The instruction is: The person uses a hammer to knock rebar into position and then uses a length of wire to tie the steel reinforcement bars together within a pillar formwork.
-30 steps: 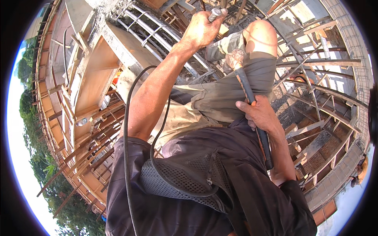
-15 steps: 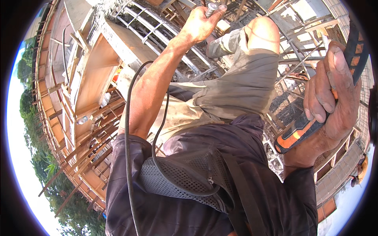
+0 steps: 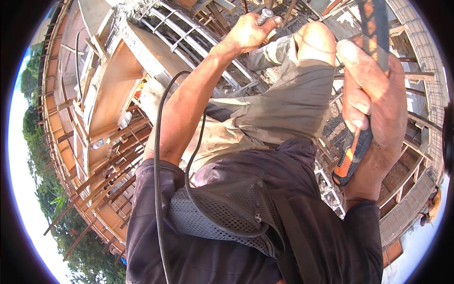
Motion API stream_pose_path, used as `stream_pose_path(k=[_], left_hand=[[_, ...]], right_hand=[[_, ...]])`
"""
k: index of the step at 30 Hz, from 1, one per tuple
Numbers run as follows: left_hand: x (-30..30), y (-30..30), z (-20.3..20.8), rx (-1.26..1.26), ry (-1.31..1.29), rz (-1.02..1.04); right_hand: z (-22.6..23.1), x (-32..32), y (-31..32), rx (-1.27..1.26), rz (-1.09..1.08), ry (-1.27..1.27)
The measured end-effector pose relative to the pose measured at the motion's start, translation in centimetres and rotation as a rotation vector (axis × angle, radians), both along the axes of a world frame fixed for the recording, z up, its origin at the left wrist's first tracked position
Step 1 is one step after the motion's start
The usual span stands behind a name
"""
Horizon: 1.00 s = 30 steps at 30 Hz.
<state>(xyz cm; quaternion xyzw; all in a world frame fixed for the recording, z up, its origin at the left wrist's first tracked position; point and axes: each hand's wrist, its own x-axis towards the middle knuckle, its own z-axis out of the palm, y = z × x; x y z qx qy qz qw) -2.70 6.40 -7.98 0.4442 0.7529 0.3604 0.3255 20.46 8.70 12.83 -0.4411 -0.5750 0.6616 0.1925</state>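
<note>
My left hand [image 3: 253, 34] is closed round a metal chisel [image 3: 266, 16], whose blunt grey end sticks up out of the fist near the top of the picture. Its lower part is hidden by the hand. On the right, my right hand [image 3: 378, 102] grips a hammer [image 3: 351, 158] by its black and orange handle. The butt of the handle points down toward me, while the shaft runs up to the upper edge; the hammer's head is out of the picture. A gap separates the hammer from the chisel, with my bent knee [image 3: 316, 40] between the two hands.
Steel reinforcing bars [image 3: 182, 40] run beside my left forearm. Wooden formwork [image 3: 113, 87] and many timber props [image 3: 111, 175] stand on the left. A black cord [image 3: 158, 156] loops by my left arm. Another person [image 3: 431, 208] is at the far right.
My right hand has swung leftward with the hammer, and the shaft now stands more upright. My left hand has shifted slightly right and down, still round the chisel.
</note>
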Motion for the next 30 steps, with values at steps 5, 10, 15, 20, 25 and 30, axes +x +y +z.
stream_pose_path(k=[5,10,15,20,25,30], left_hand=[[0.7,1.1,1.8,-0.028,-0.017,-0.069],[-0.6,0.9,-0.6,0.068,0.010,-0.133],[-0.4,-1.0,1.7,-0.127,0.027,-0.086],[-0.1,0.4,0.7,-0.032,0.054,-0.083],[-0.6,-0.5,-0.3,0.050,0.048,-0.074],[-0.7,-1.2,-1.1,-0.118,-0.065,-0.109]], right_hand=[[0.7,2.4,4.4,0.232,0.040,0.581],[-8.2,2.3,1.4,-0.146,0.392,-0.117],[-2.3,2.7,-0.6,-0.191,0.195,-0.070],[4.8,4.0,4.5,0.254,0.249,0.532],[-3.9,2.3,1.9,0.018,0.123,0.230],[-7.0,3.3,0.6,-0.260,0.268,-0.085]])
